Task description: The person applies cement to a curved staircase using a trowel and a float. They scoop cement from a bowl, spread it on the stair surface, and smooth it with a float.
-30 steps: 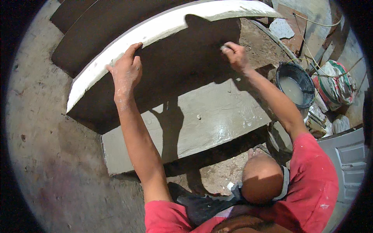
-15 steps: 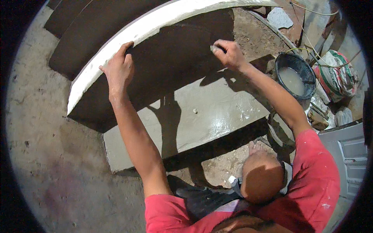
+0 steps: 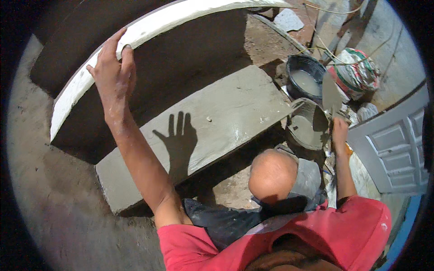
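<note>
My left hand [image 3: 115, 70], fingers spread, rests on the bright pale top edge [image 3: 151, 28] of a curved, dark-shaded step. Over at the right, my right hand [image 3: 340, 132] is closed round the handle of a pointed trowel [image 3: 331, 94], its blade standing up and away from me. Beside the trowel is a mortar bucket [image 3: 308, 135] with grey wet mix inside. A lower step [image 3: 212, 119] with smooth grey wet cement lies between my arms, and my left hand's shadow falls on it. One small pale lump [image 3: 209, 119] sits on that cement.
Behind the mortar bucket stands a black bucket [image 3: 294, 86] of cloudy liquid, with a red, white and green sack [image 3: 357, 70] next to it. A grey panelled door [image 3: 393, 144] is at the right. My bent knee [image 3: 273, 174] is close to the lower step.
My right hand has left the curved step's face, swung right toward the buckets and now grips the trowel. The view has shifted right; my left hand stays at the pale edge, fingers wider.
</note>
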`<state>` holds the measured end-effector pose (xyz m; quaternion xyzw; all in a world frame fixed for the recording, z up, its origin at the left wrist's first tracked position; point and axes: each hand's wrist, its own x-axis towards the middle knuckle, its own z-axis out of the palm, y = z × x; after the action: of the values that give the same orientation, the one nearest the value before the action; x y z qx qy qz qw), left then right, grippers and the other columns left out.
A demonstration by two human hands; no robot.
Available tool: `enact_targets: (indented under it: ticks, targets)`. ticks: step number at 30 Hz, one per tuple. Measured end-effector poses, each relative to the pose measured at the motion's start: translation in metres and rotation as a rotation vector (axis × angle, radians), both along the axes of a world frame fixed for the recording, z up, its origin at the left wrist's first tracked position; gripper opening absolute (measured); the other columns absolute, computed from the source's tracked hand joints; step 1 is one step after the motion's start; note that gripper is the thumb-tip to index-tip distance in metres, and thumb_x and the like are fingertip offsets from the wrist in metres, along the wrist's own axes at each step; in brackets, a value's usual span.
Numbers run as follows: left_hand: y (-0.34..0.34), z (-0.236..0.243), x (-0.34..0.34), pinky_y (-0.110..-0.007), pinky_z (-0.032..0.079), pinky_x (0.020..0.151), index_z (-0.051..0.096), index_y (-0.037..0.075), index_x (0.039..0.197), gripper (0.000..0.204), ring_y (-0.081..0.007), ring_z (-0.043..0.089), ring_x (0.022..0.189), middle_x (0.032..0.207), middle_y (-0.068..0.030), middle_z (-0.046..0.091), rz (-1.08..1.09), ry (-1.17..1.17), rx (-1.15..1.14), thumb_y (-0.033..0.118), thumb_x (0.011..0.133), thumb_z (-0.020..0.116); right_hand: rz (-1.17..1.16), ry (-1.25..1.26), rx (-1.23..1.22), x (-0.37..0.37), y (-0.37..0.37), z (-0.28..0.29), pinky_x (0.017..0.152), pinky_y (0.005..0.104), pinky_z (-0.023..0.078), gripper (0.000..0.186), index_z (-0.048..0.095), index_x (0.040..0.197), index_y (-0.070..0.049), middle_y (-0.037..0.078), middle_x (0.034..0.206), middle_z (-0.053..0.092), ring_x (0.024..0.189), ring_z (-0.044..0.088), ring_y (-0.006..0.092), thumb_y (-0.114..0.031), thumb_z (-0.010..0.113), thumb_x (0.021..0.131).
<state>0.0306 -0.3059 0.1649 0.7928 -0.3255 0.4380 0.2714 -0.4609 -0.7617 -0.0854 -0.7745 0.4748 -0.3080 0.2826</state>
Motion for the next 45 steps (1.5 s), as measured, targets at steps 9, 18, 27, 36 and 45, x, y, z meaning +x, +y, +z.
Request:
enact_targets:
  ticks: [9,18,27,36,45]
  targets:
    - [0.004,0.015,-0.050,-0.071,0.020,0.122,0.072,0.021,0.135,0.039,-0.0362,0.071,0.117,0.117,-0.0149,0.078,-0.228,-0.071,-0.098,0.029,0.098,0.063,-0.257,-0.068,0.143,-0.034,0.128,-0.045,0.060,0.0363,0.049,0.036,0.074,0.091,0.002,0.008,0.069,0.068,0.060,0.065,0.0178,-0.031,0.061,0.097]
    - [0.010,0.013,-0.068,-0.070,0.022,0.123,0.067,0.028,0.141,0.039,-0.0184,0.073,0.093,0.107,-0.0087,0.079,-0.337,-0.211,-0.115,0.033,0.103,0.065,-0.347,0.055,0.151,-0.038,0.170,-0.037,0.075,0.0386,0.049,0.033,0.070,0.104,0.003,0.012,0.087,0.068,0.079,0.064,0.0236,-0.029,0.064,0.096]
    - [-0.031,0.004,-0.081,-0.030,0.053,0.100,0.076,0.013,0.129,0.029,-0.0126,0.070,0.113,0.125,-0.0073,0.077,-0.401,0.118,-0.180,0.016,0.101,0.068,-0.237,0.215,0.066,-0.073,0.151,-0.052,0.089,0.0409,0.048,0.037,0.067,0.117,0.003,0.016,0.105,0.068,0.098,0.064,0.0294,-0.027,0.068,0.096]
    - [-0.093,0.015,-0.102,-0.033,0.056,0.100,0.071,0.011,0.134,0.035,-0.0209,0.072,0.114,0.122,-0.0113,0.077,-0.161,-0.068,0.192,0.007,0.099,0.069,0.056,0.416,-0.258,-0.078,0.060,-0.053,0.104,0.0433,0.048,0.046,0.063,0.129,0.004,0.020,0.123,0.067,0.116,0.064,0.0352,-0.025,0.072,0.095]
    - [-0.204,-0.045,-0.248,-0.043,0.050,0.106,0.069,0.003,0.130,0.046,-0.0307,0.068,0.118,0.126,-0.0137,0.074,-0.364,0.583,0.628,-0.005,0.084,0.069,0.485,0.484,0.123,-0.068,-0.039,-0.016,0.086,0.0464,0.058,0.058,0.062,0.138,-0.013,0.022,0.118,0.071,0.105,0.071,0.0431,-0.017,0.079,0.083]
